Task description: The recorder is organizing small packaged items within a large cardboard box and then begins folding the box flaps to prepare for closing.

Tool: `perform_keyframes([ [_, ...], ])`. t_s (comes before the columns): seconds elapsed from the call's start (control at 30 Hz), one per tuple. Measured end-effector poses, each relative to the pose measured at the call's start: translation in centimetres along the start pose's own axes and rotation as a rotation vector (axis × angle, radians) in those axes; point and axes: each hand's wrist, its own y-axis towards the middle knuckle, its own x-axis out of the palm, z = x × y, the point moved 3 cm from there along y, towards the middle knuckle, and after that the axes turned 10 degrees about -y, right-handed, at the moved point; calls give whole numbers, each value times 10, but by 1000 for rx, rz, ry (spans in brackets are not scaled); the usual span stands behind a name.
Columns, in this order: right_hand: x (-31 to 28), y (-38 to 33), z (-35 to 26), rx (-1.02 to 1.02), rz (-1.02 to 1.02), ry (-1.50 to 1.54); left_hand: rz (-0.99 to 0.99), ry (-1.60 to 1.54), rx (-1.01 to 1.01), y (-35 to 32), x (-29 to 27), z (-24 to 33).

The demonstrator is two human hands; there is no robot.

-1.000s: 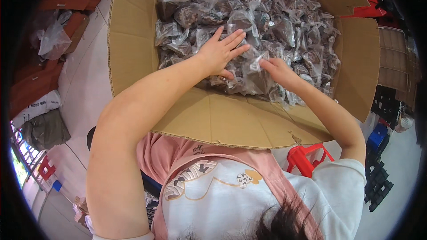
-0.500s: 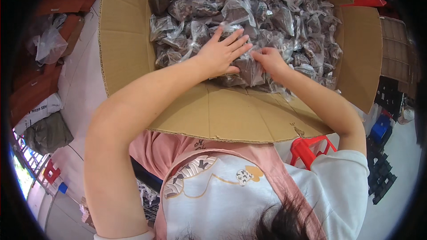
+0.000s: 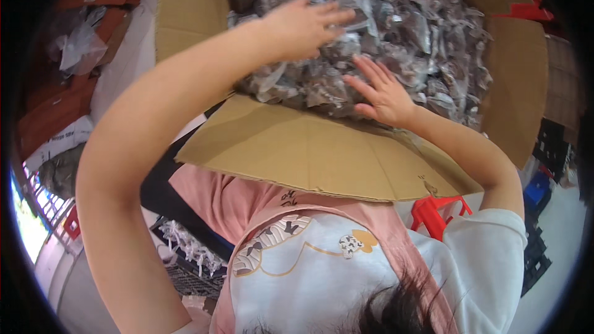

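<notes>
A large open cardboard box stands in front of me, filled with many small clear plastic bags that have dark contents I cannot make out. Over the left part of the bags, my left hand is open with its fingers spread to the right, somewhat blurred. My right hand lies flat with fingers apart on or just above the bags near the box's front edge. Neither hand grips a bag. The near flap of the box folds down toward my lap.
Below the front flap is a red plastic stool. A dark crate with white shredded strips stands at my lower left. Reddish-brown cartons with a clear bag are at the left, black and blue plastic parts at the right.
My left hand has moved up and away from the bags near the front. The right hand has let go of the bag it pinched and spread its fingers. The view has shifted slightly.
</notes>
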Motion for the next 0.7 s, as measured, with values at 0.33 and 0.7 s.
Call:
perform_keyframes([
  [0.33,-40,34,-21,93,-135,-239,578,-88,-493,-173,-118,-7],
  [0.7,17,158,-84,-245,51,-207,1258,-997,-913,-245,-7,-43],
])
